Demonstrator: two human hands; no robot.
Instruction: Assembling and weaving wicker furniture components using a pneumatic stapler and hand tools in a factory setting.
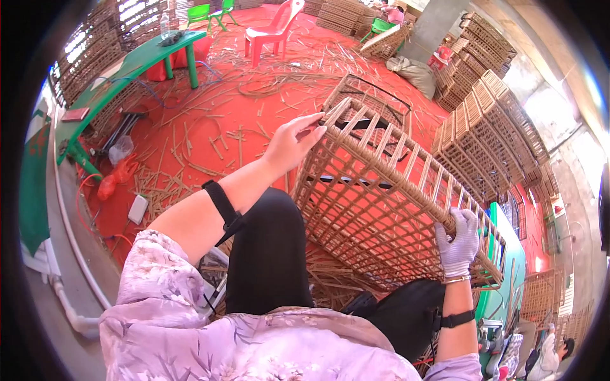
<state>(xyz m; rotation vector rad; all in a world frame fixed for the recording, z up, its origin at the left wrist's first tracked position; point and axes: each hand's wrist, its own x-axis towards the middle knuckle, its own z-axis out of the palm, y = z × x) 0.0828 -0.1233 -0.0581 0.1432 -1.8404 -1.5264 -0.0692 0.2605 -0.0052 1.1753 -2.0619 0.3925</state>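
Wearing lilac floral shirt (273, 349) nearest camera, black trousers (264, 254) over both knees. Holding brown woven basket (381, 216) tilted above red floor (238, 108), just beyond knees. Gripping basket's rim near right end with gloved right hand (459, 238), fingers curled closed over edge. Touching basket's upper left corner with bare left hand (295, 134), narrow gap between thumb and fingertips; cannot tell whether pinching. Strewn across floor: loose flat strips (168, 181). Stacked toward floor's right edge: similar baskets (489, 136).
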